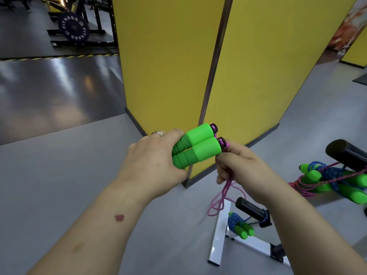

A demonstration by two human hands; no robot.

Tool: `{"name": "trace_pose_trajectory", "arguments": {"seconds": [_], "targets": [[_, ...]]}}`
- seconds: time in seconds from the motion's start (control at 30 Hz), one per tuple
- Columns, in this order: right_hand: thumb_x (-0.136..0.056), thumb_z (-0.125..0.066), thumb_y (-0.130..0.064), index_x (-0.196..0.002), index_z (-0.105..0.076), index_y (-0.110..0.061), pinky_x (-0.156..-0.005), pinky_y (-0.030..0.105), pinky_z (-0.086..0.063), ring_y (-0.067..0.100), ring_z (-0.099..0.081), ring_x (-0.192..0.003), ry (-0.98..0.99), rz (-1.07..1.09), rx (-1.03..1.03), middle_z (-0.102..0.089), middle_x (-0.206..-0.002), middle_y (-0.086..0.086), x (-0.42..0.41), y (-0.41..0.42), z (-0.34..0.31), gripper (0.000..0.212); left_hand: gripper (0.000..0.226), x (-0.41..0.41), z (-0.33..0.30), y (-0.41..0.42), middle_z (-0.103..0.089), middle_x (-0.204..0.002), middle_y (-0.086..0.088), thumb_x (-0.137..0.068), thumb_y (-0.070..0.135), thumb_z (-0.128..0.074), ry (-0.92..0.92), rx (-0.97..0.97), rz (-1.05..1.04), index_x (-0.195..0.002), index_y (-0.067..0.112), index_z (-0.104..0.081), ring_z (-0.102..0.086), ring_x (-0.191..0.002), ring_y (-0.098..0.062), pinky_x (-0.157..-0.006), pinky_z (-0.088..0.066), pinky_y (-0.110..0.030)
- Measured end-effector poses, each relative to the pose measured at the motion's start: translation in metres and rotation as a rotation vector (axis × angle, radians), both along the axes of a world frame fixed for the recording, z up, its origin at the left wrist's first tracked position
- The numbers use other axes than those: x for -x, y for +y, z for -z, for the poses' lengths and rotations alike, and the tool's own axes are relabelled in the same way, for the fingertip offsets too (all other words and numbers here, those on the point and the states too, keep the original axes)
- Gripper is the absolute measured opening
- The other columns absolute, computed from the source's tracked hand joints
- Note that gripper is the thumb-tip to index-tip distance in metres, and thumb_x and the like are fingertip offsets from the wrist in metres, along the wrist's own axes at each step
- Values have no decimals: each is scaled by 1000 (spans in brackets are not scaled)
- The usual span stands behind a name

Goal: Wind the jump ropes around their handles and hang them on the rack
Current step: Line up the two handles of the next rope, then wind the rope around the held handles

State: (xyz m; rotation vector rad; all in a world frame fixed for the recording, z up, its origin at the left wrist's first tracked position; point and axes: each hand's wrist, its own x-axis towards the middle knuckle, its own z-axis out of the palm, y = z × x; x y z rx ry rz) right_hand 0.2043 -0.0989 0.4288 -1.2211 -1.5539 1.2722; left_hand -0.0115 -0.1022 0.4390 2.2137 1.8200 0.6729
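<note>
Out in front of the yellow panel, left hand (153,155) clamps both green handles (195,144) together, right hand (241,167) pinches the pink rope (220,197) below them; that slack loop could snag the rack peg (251,210) mid-wind.

We see grey floor (59,175), yellow partition panels (168,56) at centre, weight plate (73,28) on black rack upper left, hazard-striped tape (59,56) beneath.
</note>
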Motion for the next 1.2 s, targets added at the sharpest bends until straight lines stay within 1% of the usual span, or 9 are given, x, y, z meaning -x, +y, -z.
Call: {"name": "trace_pose_trajectory", "arguments": {"seconds": [0.17,0.37,0.47,0.57,0.73,0.9,1.0,1.07,1.2], "targets": [[-95,-42,-9,-77,-50,-15,-60,37,-32,17,-37,-61,-111,51,-85,-41,-68,4,9,-15,-22,21,67,1,-15,-11,-55,-107,12,-72,27,-68,105,-179,-54,-131,46,-41,-55,-101,-26,-75,-38,-38],[-97,-39,-7,-74,-56,-40,-59,37,-33,18,-36,-61,-315,151,-150,-42,-61,-4,20,-26,-39,43,73,0,-25,-30,-58,-112,8,-72,19,-66,36,-220,-14,-137,44,-43,-56,-101,-30,-79,-49,-44],[-100,-42,-19,-79,-49,-25,-54,32,-33,18,-36,-57,-590,168,-150,-45,-61,-3,29,-25,-34,23,75,2,-22,-30,-60,-113,6,-72,18,-65,0,-172,-26,-138,44,-43,-58,-102,-32,-80,-54,-49],[-104,-39,-33,-77,-42,-18,-59,41,-40,23,-43,-60,-941,-18,-96,-50,-69,6,40,-26,-26,31,71,3,-13,-25,-58,-112,2,-75,17,-61,6,-98,-95,-138,45,-44,-59,-103,-35,-78,-52,-45],[-103,-40,-35,-80,-49,-15,-59,35,-35,24,-49,-67,-1484,-366,-271,-49,-74,4,54,-40,-59,33,57,3,1,-22,-39,-82,6,-78,10,-57,237,76,-121,-123,45,-56,-44,-84,-27,-72,-31,-38],[-85,-74,-41,-80,-70,-21,-54,31,-40,18,-54,-62,-1123,-408,-231,-63,-68,0,44,-13,-104,22,43,0,-6,-25,-45,-84,7,-78,11,-54,282,16,109,-104,44,-57,-42,-88,-24,-77,-31,-39],[-81,-81,-26,-76,-74,-18,-50,26,-39,16,-50,-55,-487,-238,-59,-59,-62,1,23,18,-93,12,35,0,-12,-25,-51,-81,9,-73,11,-55,148,-33,213,-81,42,-43,-47,-88,-25,-80,-41,-40],[-90,-67,-10,-74,-74,-18,-47,22,-41,15,-51,-50,-68,-128,163,-60,-61,3,13,32,-75,19,29,2,-19,-23,-54,-69,8,-70,9,-56,-166,69,218,-75,36,-47,-53,-75,-24,-67,-45,-35],[-102,-48,-20,-70,-66,-21,-48,26,-17,11,-21,-50,-94,-164,369,-30,-57,-5,19,29,-35,37,27,9,-26,-15,-55,-65,10,-78,12,-57,-478,219,152,-91,35,-54,-55,-66,-21,-56,-40,-31]]}}
